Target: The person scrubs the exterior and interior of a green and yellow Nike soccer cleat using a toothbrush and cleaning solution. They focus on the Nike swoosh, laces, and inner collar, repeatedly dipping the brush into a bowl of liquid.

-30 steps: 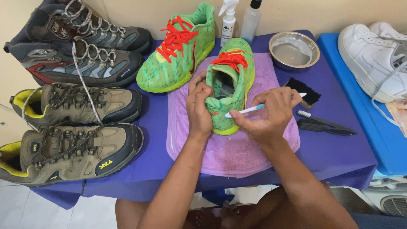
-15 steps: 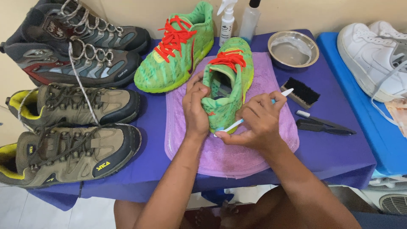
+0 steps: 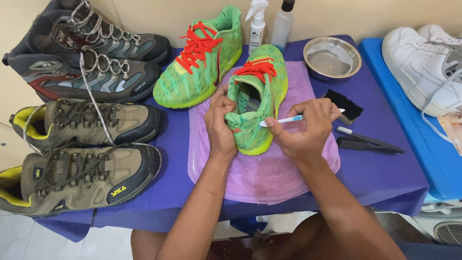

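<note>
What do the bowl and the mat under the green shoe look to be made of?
Bowl: probably stainless steel, going by its shiny grey reflective rim. Mat: looks like terry cloth towel, matte purple, with a fuzzy napped surface and soft rounded edges.

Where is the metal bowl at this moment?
In the head view, the metal bowl sits at the table's far right, beyond the black brush and right of the two spray bottles.

Home shoe-cleaning spot, improvised.
Purple-clothed table (image 3: pixel 385 168) w/ hiking boots (image 3: pixel 91 62) at 10, spray bottles (image 3: pixel 257 24) at 12, steel bowl (image 3: pixel 333 57) at 1, brushes (image 3: pixel 365 139) at 3; tiled floor (image 3: pixel 19 236).
</note>
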